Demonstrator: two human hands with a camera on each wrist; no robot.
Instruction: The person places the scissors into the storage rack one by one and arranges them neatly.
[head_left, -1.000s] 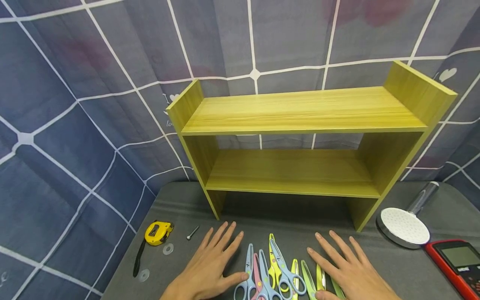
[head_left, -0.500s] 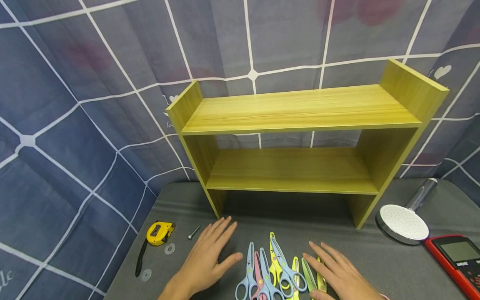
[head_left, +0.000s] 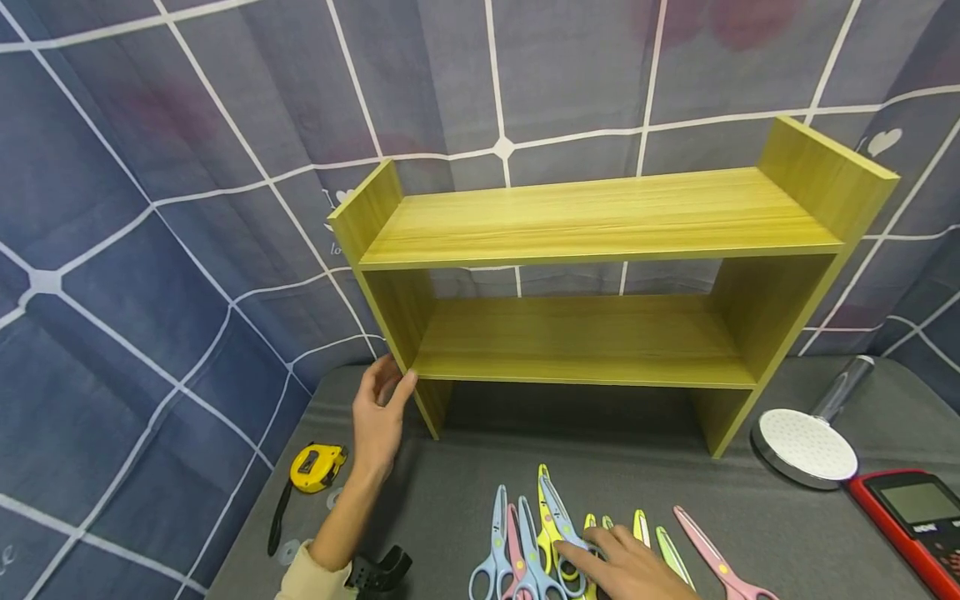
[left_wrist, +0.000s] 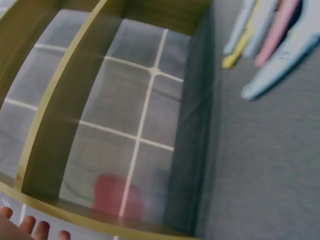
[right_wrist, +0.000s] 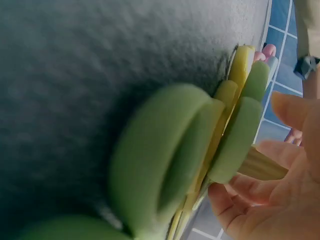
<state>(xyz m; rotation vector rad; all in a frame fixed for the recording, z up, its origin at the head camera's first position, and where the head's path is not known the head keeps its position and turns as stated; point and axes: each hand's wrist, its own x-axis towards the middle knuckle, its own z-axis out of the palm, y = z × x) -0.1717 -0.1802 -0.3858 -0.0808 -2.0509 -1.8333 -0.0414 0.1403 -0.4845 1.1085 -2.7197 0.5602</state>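
My left hand (head_left: 378, 421) is at the left side panel of a yellow wooden two-tier shelf (head_left: 585, 342). Its thumb lies by the panel's front edge, and its fingers are on the outer side. In the left wrist view the fingertips (left_wrist: 42, 230) show just outside the panel, with no firm grip visible. My right hand (head_left: 622, 567) hovers low over a row of scissors, fingers loosely bent. Blue scissors (head_left: 501, 533), yellow scissors (head_left: 551, 525), green scissors (head_left: 672, 554) and pink scissors (head_left: 708, 550) lie there. The right wrist view shows its fingers beside a green scissors handle (right_wrist: 235, 142).
A yellow tape measure (head_left: 318, 467) and clear washers (head_left: 288, 550) lie at the left. A shower head (head_left: 806, 447) and a red-framed handheld device with a screen (head_left: 918, 508) lie at the right. A grid-patterned curtain (head_left: 577, 83) hangs behind the shelf.
My left hand has moved forward from the table front to the shelf's left panel, and its arm now hides the bolt. The right hand has shifted left and down, uncovering the pink scissors.
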